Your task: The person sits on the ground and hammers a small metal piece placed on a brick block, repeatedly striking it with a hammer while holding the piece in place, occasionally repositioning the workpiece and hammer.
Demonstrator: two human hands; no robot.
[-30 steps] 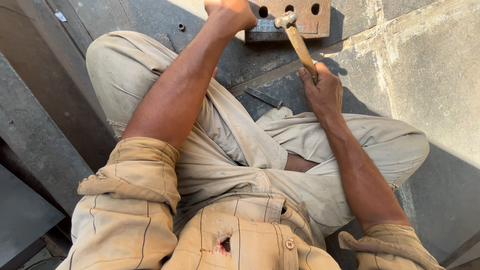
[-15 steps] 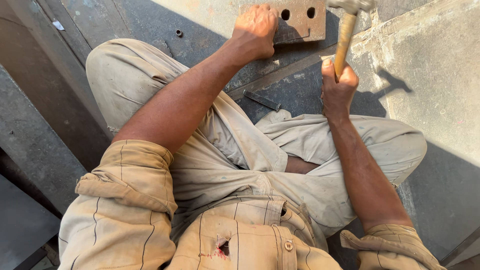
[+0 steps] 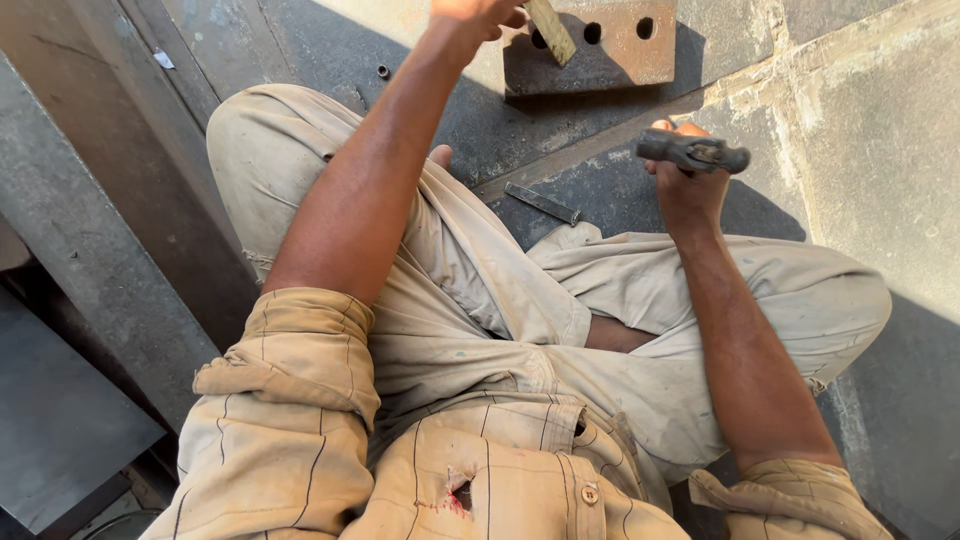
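My left hand (image 3: pixel 478 12) grips chisel (image 3: pixel 551 30) on holed rusty block (image 3: pixel 620 48); right hand (image 3: pixel 686 180) fisted round hammer (image 3: pixel 693 152), now raised higher

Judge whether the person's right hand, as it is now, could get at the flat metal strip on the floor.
Probably yes. The strip lies bare on the floor just left of the right hand, with nothing between them. But that hand is full: it grips a hammer, raised, so it would need to set that down first.
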